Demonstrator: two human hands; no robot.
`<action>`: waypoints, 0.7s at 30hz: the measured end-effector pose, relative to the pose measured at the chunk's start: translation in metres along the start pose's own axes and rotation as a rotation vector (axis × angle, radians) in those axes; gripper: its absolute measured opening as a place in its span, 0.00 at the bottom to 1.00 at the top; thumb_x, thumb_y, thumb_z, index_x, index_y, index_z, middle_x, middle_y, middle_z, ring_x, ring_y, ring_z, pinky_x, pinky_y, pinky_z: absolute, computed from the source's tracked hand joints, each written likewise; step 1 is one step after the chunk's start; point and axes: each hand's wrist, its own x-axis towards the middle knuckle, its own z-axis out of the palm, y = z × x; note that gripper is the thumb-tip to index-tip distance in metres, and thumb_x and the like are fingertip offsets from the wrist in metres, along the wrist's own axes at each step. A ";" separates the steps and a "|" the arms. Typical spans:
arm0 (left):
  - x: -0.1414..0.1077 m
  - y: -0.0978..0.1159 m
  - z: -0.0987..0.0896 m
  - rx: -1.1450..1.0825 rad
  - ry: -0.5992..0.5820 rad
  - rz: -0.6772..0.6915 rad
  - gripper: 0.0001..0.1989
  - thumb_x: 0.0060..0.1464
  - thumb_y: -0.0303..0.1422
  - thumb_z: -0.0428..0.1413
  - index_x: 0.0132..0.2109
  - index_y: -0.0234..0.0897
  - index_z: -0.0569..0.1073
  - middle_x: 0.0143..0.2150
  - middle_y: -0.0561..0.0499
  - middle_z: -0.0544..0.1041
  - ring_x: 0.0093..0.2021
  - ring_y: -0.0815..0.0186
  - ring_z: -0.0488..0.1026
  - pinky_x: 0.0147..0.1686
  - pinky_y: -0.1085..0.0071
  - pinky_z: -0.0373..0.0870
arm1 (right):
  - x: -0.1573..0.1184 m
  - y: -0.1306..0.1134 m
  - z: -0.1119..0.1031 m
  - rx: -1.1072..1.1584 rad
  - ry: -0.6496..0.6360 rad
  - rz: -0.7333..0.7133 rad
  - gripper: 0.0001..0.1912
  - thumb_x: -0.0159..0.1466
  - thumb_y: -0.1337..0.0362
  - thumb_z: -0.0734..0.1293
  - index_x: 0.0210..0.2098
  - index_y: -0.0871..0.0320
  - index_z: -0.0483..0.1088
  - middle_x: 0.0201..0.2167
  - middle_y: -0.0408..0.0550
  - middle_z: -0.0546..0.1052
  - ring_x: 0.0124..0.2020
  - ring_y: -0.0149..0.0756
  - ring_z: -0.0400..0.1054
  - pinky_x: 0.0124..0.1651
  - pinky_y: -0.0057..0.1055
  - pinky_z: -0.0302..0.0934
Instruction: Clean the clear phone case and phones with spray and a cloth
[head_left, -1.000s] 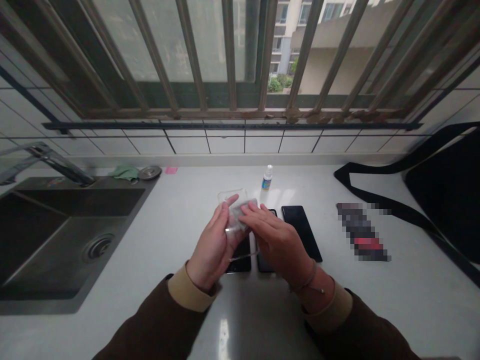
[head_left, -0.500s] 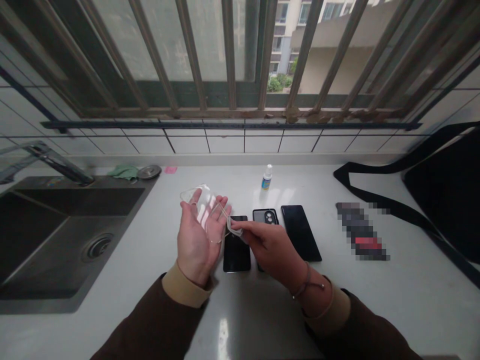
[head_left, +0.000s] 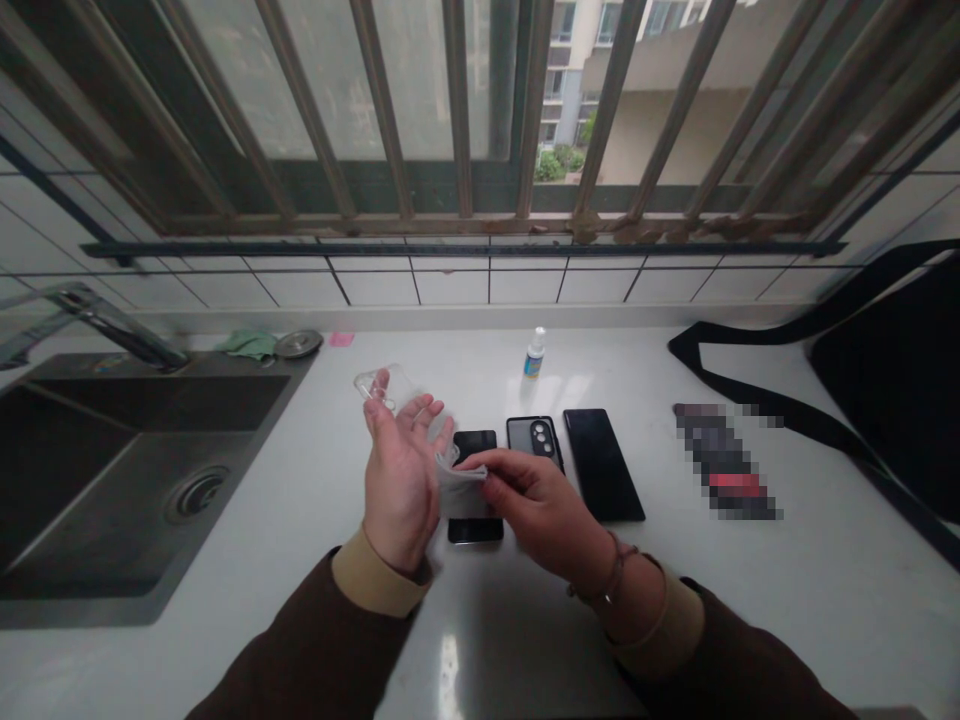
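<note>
Clear plastic phone case (head_left: 391, 392) sits tilted in the left hand (head_left: 401, 490), just above the fingertips and behind them. That hand is open with its fingers spread, and its thumb rises toward the case's upper corner; how firmly it holds the case is hard to tell through the plastic. The right hand (head_left: 536, 510) pinches a pale cloth (head_left: 459, 478) between thumb and fingers and brings it against the lower edge of the case, close by the left fingertips. The hands are near each other, not pressed together.

Under them on the white counter (head_left: 757, 620) lies a black smartphone (head_left: 474, 532), partly hidden by the cloth. Beside it lies a phone in a black case (head_left: 534, 440), camera bump up, then a larger black phone (head_left: 604, 465). The clear case is on none of them. The pictures do not show how much of its surface the cloth has covered.

Behind the phones stands a small bottle (head_left: 534, 355) with a blue label. To the left is a steel sink (head_left: 150, 480) with a green cloth (head_left: 251, 345) on its far edge. To the right lie a black bag strap (head_left: 750, 375) and a pixelated item (head_left: 724, 462) too blurred to name.
</note>
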 end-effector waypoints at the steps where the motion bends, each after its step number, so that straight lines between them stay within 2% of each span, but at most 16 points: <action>1: 0.000 -0.001 -0.001 0.011 -0.014 -0.004 0.30 0.70 0.58 0.51 0.72 0.58 0.63 0.51 0.48 0.74 0.52 0.62 0.76 0.57 0.60 0.77 | 0.000 0.001 0.000 0.065 -0.005 0.022 0.13 0.74 0.56 0.68 0.52 0.54 0.81 0.41 0.48 0.85 0.37 0.36 0.78 0.42 0.35 0.76; 3: -0.001 -0.002 -0.002 0.027 -0.067 -0.060 0.28 0.71 0.56 0.51 0.72 0.56 0.63 0.49 0.48 0.74 0.50 0.63 0.75 0.53 0.64 0.77 | 0.001 0.002 -0.003 0.144 0.079 0.030 0.15 0.74 0.52 0.69 0.52 0.53 0.81 0.44 0.49 0.85 0.42 0.39 0.81 0.47 0.40 0.78; 4: -0.002 -0.003 -0.003 0.039 -0.112 -0.109 0.28 0.72 0.54 0.51 0.72 0.55 0.63 0.49 0.48 0.74 0.48 0.63 0.75 0.50 0.66 0.77 | 0.002 0.001 -0.006 0.132 0.181 0.012 0.16 0.74 0.51 0.69 0.53 0.53 0.81 0.46 0.50 0.85 0.46 0.41 0.81 0.50 0.43 0.78; 7: -0.007 -0.006 -0.004 0.133 -0.322 -0.276 0.27 0.72 0.53 0.52 0.71 0.50 0.64 0.49 0.47 0.75 0.47 0.61 0.75 0.45 0.67 0.76 | 0.006 -0.002 -0.017 -0.100 0.563 -0.070 0.16 0.75 0.52 0.67 0.55 0.53 0.81 0.51 0.53 0.85 0.53 0.45 0.80 0.59 0.50 0.75; 9: -0.011 -0.008 -0.006 0.219 -0.502 -0.371 0.28 0.72 0.53 0.52 0.71 0.48 0.65 0.51 0.44 0.76 0.49 0.60 0.75 0.45 0.66 0.75 | 0.007 -0.006 -0.024 -0.289 0.698 -0.107 0.16 0.76 0.54 0.66 0.56 0.53 0.80 0.51 0.53 0.85 0.53 0.46 0.80 0.60 0.52 0.74; 12: -0.015 -0.010 -0.010 0.292 -0.717 -0.450 0.28 0.72 0.52 0.50 0.71 0.46 0.68 0.56 0.42 0.75 0.52 0.59 0.74 0.46 0.65 0.72 | 0.006 -0.012 -0.027 -0.445 0.691 -0.180 0.15 0.77 0.58 0.64 0.57 0.52 0.80 0.52 0.52 0.85 0.54 0.45 0.80 0.59 0.50 0.75; 15: -0.015 -0.011 -0.012 0.338 -0.820 -0.462 0.27 0.72 0.52 0.52 0.69 0.45 0.71 0.56 0.42 0.75 0.52 0.59 0.73 0.45 0.65 0.71 | 0.003 -0.016 -0.024 -0.528 0.598 -0.315 0.16 0.78 0.63 0.62 0.59 0.50 0.78 0.55 0.50 0.84 0.57 0.43 0.79 0.61 0.49 0.74; 19: -0.015 -0.012 -0.012 0.364 -0.835 -0.454 0.24 0.70 0.48 0.57 0.66 0.45 0.72 0.54 0.44 0.75 0.50 0.61 0.72 0.44 0.66 0.71 | 0.002 -0.022 -0.024 -0.608 0.469 -0.554 0.18 0.77 0.71 0.60 0.60 0.50 0.75 0.60 0.50 0.81 0.63 0.42 0.75 0.68 0.52 0.70; 21: -0.015 -0.012 -0.010 0.338 -0.783 -0.434 0.30 0.66 0.46 0.64 0.70 0.47 0.68 0.50 0.46 0.76 0.47 0.63 0.73 0.42 0.68 0.71 | 0.002 -0.023 -0.024 -0.659 0.444 -0.641 0.19 0.77 0.73 0.61 0.60 0.51 0.75 0.61 0.51 0.80 0.64 0.43 0.74 0.70 0.53 0.68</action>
